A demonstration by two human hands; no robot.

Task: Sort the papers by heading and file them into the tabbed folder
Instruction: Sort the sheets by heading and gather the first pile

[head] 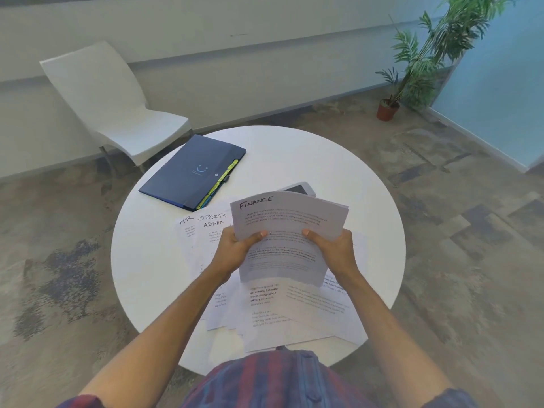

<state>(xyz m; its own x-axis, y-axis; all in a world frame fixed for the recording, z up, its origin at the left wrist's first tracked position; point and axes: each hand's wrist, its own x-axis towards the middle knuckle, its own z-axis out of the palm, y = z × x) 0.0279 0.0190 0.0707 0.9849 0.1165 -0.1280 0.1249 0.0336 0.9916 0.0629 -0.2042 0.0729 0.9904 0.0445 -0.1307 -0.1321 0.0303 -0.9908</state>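
- The left hand (234, 251) and the right hand (332, 248) each grasp a side edge of a small stack of papers (287, 231), thumbs on the front sheet, the stack lifted clear of the bench (338, 160); that two-handed hold is the grip.
- The top sheet of the held stack is headed FINANCE in handwriting.
- Beneath the grip and spreading toward the person, loose sheets (294, 307) lie fanned and overlapping on the bench; to the left of the grip three show the headings HR, SPORTS and ADMIN.
- Beyond the grip, up and to the left, the dark blue tabbed folder (191, 169) lies closed, coloured tabs along its near edge, well apart from the hands.
- Judged from this, sorting is under way: one group is gathered, others are only laid out, and no filing looks begun.
- Left to do: finish grouping, open the folder, slot each heading behind its tab.
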